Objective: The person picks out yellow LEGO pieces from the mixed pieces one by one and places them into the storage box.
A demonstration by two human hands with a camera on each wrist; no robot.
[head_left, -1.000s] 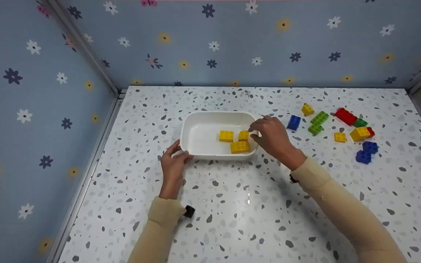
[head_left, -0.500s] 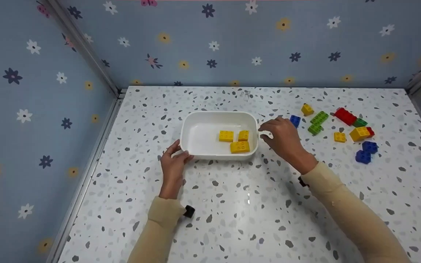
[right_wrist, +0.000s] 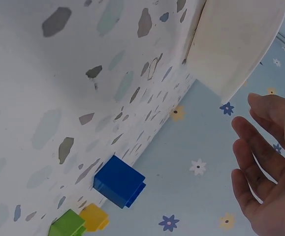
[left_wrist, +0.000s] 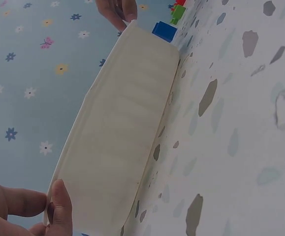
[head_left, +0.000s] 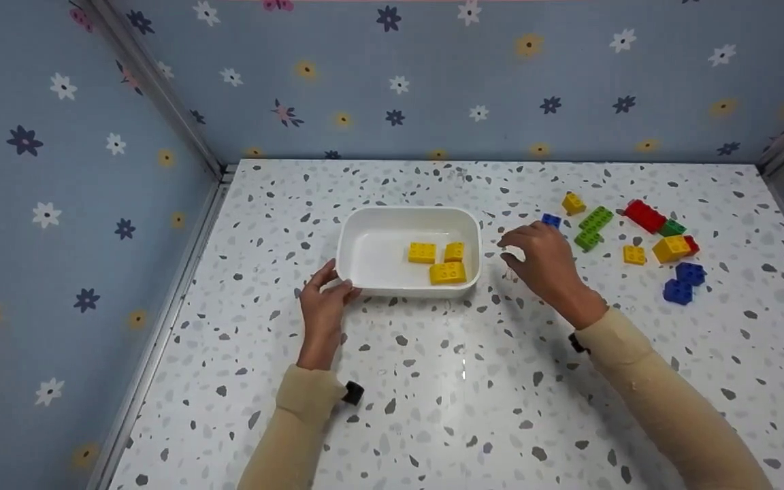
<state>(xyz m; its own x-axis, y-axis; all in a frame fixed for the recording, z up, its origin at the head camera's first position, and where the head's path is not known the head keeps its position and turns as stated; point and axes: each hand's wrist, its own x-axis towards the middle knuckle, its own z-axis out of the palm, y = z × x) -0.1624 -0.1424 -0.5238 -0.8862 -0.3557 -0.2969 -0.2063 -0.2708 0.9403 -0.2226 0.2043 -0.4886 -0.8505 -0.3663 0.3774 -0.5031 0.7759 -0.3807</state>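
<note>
A white plastic box (head_left: 378, 272) stands on the table with three yellow toy bricks (head_left: 422, 253) in its right half. At its front left corner my left hand (head_left: 324, 303) pinches the rim, the thumb (left_wrist: 61, 204) against the outer wall. My right hand (head_left: 545, 262) hovers to the right of the box, fingers loosely bent and nothing between them. A blue brick (right_wrist: 117, 181) is nearest to that hand, partly hidden behind it in the head view.
Right of the hands lie green bricks (head_left: 595, 219), a yellow brick (head_left: 574, 203), a red brick (head_left: 644, 216), a yellow block (head_left: 671, 249) and blue bricks (head_left: 678, 291). Flowered walls (head_left: 433, 82) bound the speckled table (head_left: 419, 395) at the back and left.
My right hand has moved right, from over the box's right rim to beside the blue brick, covering part of it. The left hand, box and bricks have stayed put.
</note>
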